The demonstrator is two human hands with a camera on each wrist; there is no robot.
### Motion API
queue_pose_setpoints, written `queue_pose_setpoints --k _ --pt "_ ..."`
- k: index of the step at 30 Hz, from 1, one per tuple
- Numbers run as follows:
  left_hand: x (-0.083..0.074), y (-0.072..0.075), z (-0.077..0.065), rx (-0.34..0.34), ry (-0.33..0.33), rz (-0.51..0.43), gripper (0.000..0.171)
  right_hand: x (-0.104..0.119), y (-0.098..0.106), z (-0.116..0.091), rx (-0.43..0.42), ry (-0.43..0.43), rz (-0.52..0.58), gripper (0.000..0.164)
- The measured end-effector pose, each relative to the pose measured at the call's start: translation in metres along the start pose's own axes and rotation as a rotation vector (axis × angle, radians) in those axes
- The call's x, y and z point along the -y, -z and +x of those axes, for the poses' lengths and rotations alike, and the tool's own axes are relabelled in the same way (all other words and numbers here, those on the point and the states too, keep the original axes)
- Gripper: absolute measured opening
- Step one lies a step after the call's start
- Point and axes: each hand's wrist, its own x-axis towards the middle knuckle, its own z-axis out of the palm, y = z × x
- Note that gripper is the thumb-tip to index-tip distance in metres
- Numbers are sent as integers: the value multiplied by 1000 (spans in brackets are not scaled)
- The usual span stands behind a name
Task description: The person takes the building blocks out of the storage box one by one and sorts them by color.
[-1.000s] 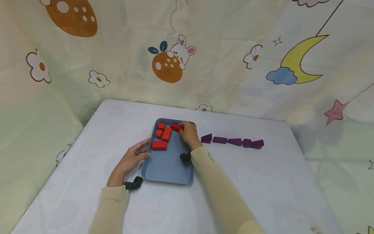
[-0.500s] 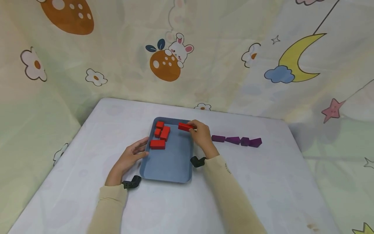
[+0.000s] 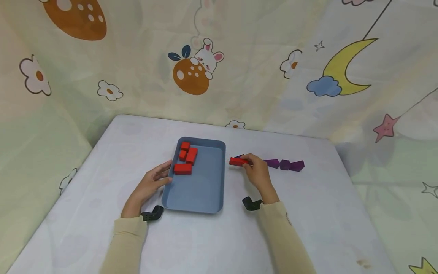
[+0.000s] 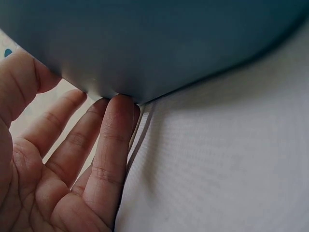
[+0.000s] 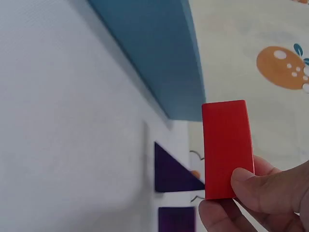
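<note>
My right hand [image 3: 257, 171] pinches a red rectangular block [image 5: 227, 150] between thumb and fingers, just right of the tray. In the right wrist view the block is held above the white table. Beneath and beside it are purple blocks, one a triangular-looking wedge [image 5: 174, 171], another a rectangle [image 5: 177, 220]. A blue-grey tray [image 3: 195, 194] lies on the table with several red blocks [image 3: 183, 169] in its far left part. My left hand [image 3: 153, 182] rests at the tray's left side, its extended fingertips [image 4: 117, 108] touching the outer wall.
Several purple blocks [image 3: 284, 164] form a row to the right of the tray; my right hand covers part of it. The white table [image 3: 202, 243] ends at the back against a patterned cloth [image 3: 253, 76].
My right hand has lifted the red block from the tray's far right corner and carried it right, over the left end of the purple row. The left hand stays at the tray.
</note>
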Motion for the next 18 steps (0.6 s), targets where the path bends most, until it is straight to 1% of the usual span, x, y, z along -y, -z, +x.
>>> queue_pose_setpoints --k 5,11,15,18 --pt "-1 -1 0 -1 9 4 71 -14 -2 -6 16 -23 -15 27" --pt "0 -2 0 1 -5 -8 72 -27 -9 -9 53 -56 -14 26" --pt "0 -1 0 2 -10 -16 72 -30 -11 -11 61 -60 -11 29" --pt "0 0 -1 4 -13 -15 71 -26 -8 -12 51 -54 3 32"
